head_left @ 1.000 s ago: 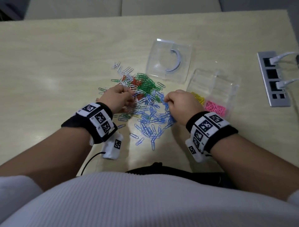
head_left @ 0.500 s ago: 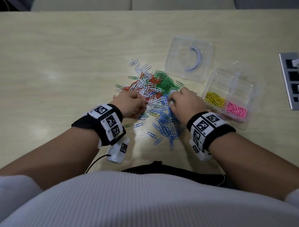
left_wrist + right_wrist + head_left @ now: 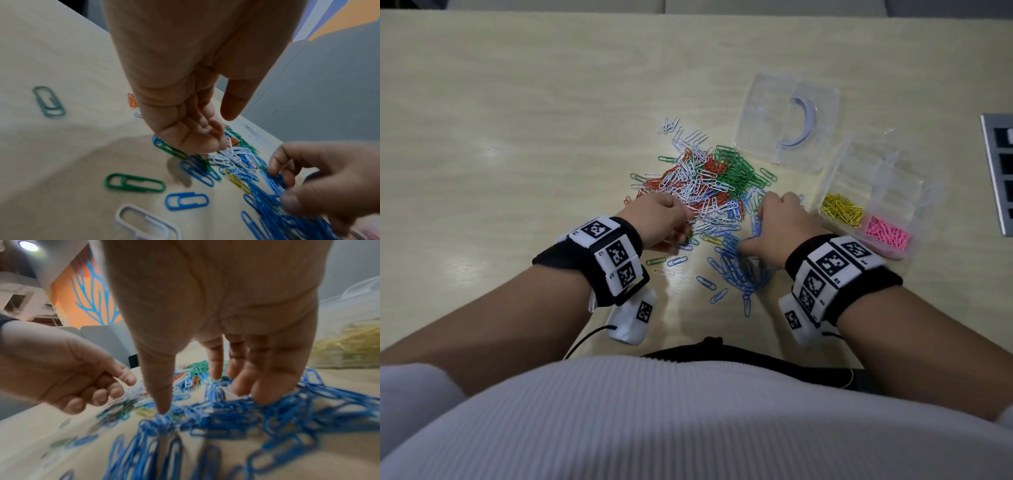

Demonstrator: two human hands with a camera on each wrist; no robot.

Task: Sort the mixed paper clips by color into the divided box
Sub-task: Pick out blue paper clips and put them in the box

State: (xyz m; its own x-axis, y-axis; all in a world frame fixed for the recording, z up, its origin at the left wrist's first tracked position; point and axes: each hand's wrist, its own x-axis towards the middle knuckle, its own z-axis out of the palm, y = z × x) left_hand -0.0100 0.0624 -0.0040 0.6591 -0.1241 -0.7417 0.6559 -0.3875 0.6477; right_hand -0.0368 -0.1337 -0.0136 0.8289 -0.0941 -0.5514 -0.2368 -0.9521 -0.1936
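Note:
A mixed pile of paper clips point(image 3: 705, 192) lies mid-table: white, red and green point(image 3: 736, 168) at the back, blue clips point(image 3: 736, 270) in front. My left hand point(image 3: 685, 226) sits at the pile's left edge with its fingers curled into the palm point(image 3: 205, 129) and the thumb apart; no clip shows in it. My right hand point(image 3: 755, 222) is spread over the blue clips point(image 3: 236, 418), fingertips point(image 3: 242, 386) and thumb pressing down on them. The clear divided box point(image 3: 893, 171) stands right of that hand, holding yellow clips point(image 3: 840, 209) and pink clips point(image 3: 887, 233) in separate compartments.
The box's clear lid point(image 3: 787, 123) lies behind the pile. A grey power strip point(image 3: 996, 171) is at the table's right edge. Loose green, blue and white clips point(image 3: 133, 183) lie scattered near my left wrist. The pale wooden table point(image 3: 517, 137) stretches away to the left.
My right hand has gone from a fist to spread fingers pressing on the blue clips, a little further into the pile. My left hand stays curled at the white clips. The head view has shifted.

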